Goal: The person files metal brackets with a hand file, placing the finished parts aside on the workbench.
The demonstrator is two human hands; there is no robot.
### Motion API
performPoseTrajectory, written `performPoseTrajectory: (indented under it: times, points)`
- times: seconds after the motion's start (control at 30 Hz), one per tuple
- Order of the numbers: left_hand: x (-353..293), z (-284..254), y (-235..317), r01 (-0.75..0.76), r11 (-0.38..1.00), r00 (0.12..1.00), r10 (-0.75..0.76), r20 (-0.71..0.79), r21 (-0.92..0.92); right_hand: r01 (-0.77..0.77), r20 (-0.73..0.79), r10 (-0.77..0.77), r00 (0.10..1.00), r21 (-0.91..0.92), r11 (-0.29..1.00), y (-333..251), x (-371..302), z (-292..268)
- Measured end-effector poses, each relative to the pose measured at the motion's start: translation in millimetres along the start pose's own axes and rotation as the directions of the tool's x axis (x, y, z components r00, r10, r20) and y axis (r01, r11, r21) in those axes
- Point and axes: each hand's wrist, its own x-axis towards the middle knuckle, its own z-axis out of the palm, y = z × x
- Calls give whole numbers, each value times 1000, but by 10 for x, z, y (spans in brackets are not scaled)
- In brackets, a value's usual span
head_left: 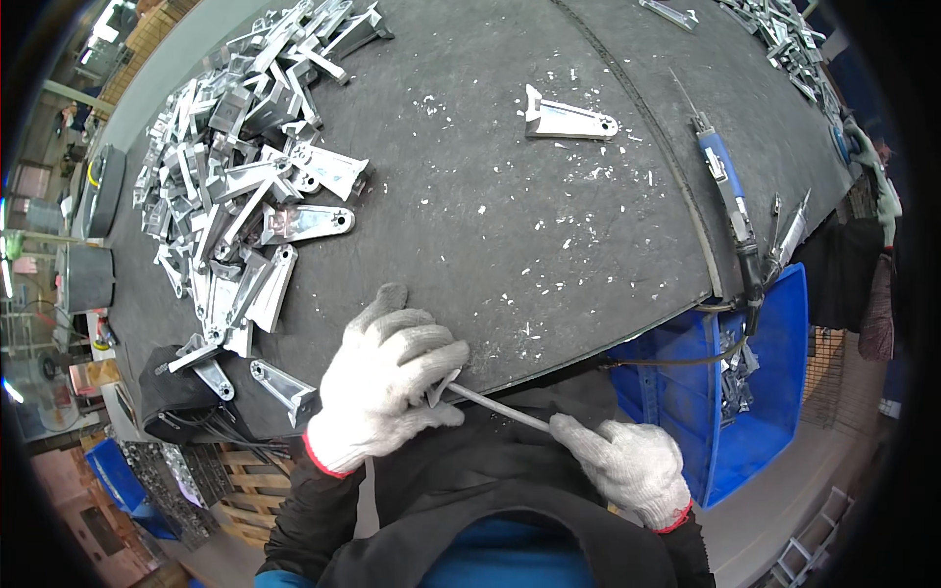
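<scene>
In the head view, the left grip [387,384], in a white knitted glove, is curled firmly around a small metal piece [441,388] — most of it tucked behind the fingers, so which way its hidden end faces, I cannot tell. Across to the right, the right grip [629,463] is clamped on a thin grey rod [502,408], thumb and fingers together at its near end. And the rod itself spans the gap between the two: its long axis slants, straight and narrow, from the right grip up and leftward, pointing at the metal piece in the left grip. Whether its tip touches the piece is too small to tell.

Both grips work at the near edge of the dark bench [421,206], with pale flecks [529,328] scattered just beyond them. Left of the left grip lies a loose bracket [282,385]; further out on that side, a big heap of brackets [235,176], axes every which way. Well beyond both grips sits a lone bracket [570,120] — long axis nearly crosswise, rounded, holed end to the right. Beyond the right grip, a blue hand tool [722,169] points its slim tip away, and nearer, a blue bin [796,328] holds more metal parts [737,384].
</scene>
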Motion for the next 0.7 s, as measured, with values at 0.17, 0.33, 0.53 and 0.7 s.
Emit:
performPoseTrajectory:
  times: [0.17,0.33,0.53,0.7]
  points:
    - [-17,59,-61,-10,1000,1000,10,-19,-5,-106,59,90,994,443,890,-208,143,20]
    - [-18,84,-143,1,999,999,-3,-47,-50,-301,298,214,930,287,909,-324,141,-193]
    - [-13,157,-178,1,993,999,-7,-51,-119,-185,309,178,934,-9,983,-418,149,-384]
    - [-12,146,-177,-48,994,988,33,-150,-99,-306,344,25,939,797,520,-252,371,-215]
